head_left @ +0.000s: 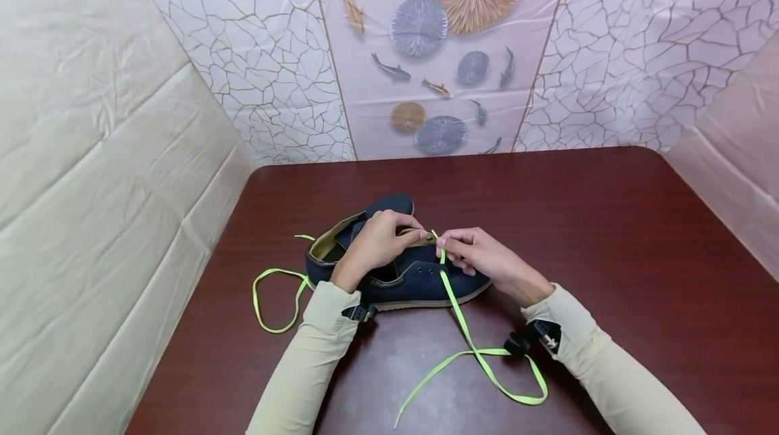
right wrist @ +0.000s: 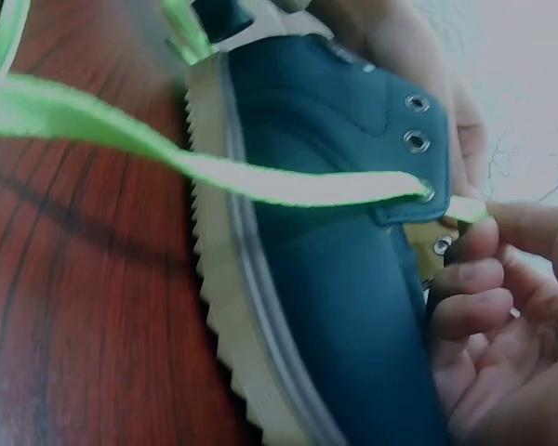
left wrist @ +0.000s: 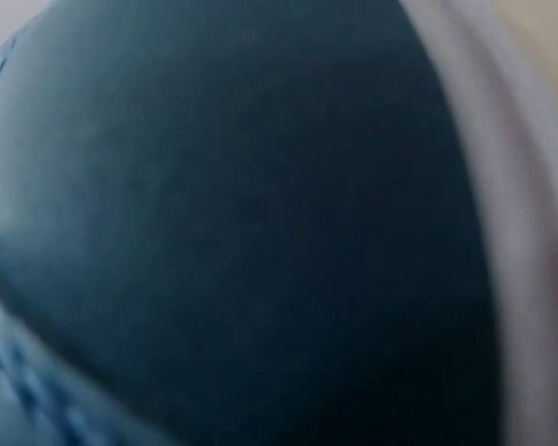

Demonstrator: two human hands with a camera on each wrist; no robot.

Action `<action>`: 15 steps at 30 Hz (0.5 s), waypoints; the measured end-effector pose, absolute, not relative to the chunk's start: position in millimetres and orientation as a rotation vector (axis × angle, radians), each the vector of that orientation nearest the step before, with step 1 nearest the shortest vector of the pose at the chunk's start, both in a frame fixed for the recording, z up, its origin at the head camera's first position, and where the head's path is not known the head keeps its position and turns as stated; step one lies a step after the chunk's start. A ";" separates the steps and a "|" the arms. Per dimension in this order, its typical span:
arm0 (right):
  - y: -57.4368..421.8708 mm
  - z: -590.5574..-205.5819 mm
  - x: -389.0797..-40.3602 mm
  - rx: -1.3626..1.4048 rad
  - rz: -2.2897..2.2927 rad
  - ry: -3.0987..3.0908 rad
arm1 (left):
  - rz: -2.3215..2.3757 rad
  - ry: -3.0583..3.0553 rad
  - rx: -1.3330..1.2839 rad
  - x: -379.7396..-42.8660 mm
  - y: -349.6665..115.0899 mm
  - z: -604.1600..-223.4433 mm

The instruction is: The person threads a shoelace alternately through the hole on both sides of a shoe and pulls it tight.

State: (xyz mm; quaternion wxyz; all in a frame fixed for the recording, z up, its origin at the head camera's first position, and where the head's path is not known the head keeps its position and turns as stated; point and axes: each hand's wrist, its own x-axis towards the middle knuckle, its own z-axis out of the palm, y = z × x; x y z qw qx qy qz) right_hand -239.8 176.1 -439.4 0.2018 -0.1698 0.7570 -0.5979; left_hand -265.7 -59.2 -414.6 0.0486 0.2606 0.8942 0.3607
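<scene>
A navy shoe (head_left: 420,289) with a pale ridged sole lies on its base, toe to the right. Its near flap has metal eyelets (right wrist: 416,141), and a neon-green lace (right wrist: 288,186) passes through the one closest to the toe. Between thumb and fingertips my right hand (head_left: 483,256) pinches this lace, just beyond that eyelet. My left hand (head_left: 380,242) reaches across the shoe opening and pinches the far eyelet flap, its tan lining showing. Dark blue shoe surface (left wrist: 260,204) fills the left wrist view at close range, blurred, hiding the left fingers.
The lace's long end (head_left: 493,377) loops over the dark red table (head_left: 608,232) toward the front. Another green lace loop (head_left: 257,296) lies left of the heel. Behind the shoe shows a rounded navy shape (head_left: 394,203). Patterned cloth walls (head_left: 274,49) stand around the table.
</scene>
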 end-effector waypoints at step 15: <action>159.0 -431.5 -222.7 -0.246 -1.699 2.084 | 1.121 2.730 0.780 -267.1 -60.3 -420.1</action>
